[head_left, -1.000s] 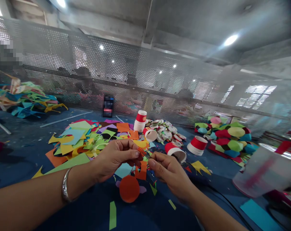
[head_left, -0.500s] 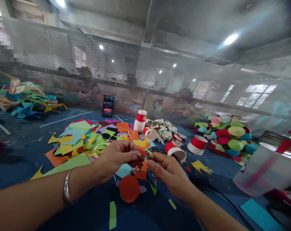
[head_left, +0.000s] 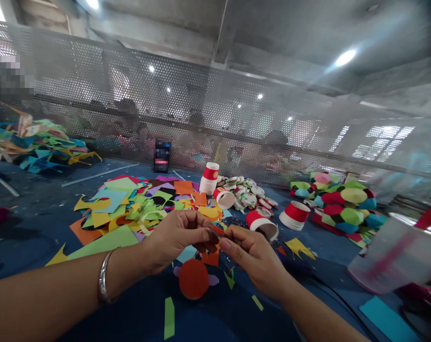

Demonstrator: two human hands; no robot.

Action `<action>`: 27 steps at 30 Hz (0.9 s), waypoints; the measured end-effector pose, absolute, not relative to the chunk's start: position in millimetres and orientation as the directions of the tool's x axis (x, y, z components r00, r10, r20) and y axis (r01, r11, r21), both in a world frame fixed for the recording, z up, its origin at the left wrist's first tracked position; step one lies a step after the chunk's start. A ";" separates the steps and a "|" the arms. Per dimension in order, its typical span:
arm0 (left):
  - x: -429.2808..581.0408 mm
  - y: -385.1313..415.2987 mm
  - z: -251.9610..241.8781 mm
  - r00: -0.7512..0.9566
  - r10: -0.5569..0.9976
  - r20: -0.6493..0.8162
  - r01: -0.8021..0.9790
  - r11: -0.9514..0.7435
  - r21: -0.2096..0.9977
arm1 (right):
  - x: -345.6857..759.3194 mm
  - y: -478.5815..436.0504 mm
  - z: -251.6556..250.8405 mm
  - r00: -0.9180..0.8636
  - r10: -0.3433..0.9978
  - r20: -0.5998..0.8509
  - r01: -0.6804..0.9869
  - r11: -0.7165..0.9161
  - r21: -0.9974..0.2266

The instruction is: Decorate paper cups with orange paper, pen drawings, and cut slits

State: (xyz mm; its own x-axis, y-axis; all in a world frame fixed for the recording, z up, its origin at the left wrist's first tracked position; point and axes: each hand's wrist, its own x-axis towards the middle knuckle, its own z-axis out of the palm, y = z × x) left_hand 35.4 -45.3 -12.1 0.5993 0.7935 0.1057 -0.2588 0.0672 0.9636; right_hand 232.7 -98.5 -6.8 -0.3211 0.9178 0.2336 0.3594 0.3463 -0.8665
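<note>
Fingers [head_left: 190, 220] of the left hand [head_left: 176, 240] pinch one small scrap of orange paper [head_left: 217, 231], held above the blue surface [head_left: 137, 308]; thumb and forefinger of the right hand [head_left: 249, 249] are drawn together at the scrap's other end, though I cannot tell whether they grip it. One silver bangle [head_left: 103, 278] circles the left wrist. Below the hands lies one orange disc [head_left: 193, 279], with two purple tabs [head_left: 213, 280] showing at its sides. Two green strips [head_left: 169, 318] lie nearer the body, one large, one small. Just beyond the left hand spreads a heap of coloured paper [head_left: 110, 202], too jumbled to count. Red-and-white paper cups [head_left: 295, 216] sit in four places: two upright, two tipped over. The nearer tipped one is shadowed inside, so its contents are unclear. One cloudy plastic tub [head_left: 379, 263], cut off at the right edge, has one red strip [head_left: 429, 219] sticking out of its top. Farther back, one phone [head_left: 162, 156] has a blurred screen, and people behind the mesh panel [head_left: 187, 90] are hard to make out
</note>
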 end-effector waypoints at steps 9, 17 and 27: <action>35.3 -45.7 -13.5 0.619 0.779 0.094 -0.259 0.090 0.962 | 232.1 -101.1 -3.5 -0.329 0.915 0.233 0.404 0.360 -0.841; 34.6 -46.0 -9.8 0.638 0.766 0.074 -0.244 0.110 0.964 | 232.6 -101.1 -3.5 -0.329 0.917 0.226 0.398 0.352 -0.847; 31.6 -43.7 -10.2 0.697 0.716 0.046 -0.239 0.171 0.956 | 232.5 -103.2 -2.5 -0.333 0.916 0.223 0.411 0.354 -0.840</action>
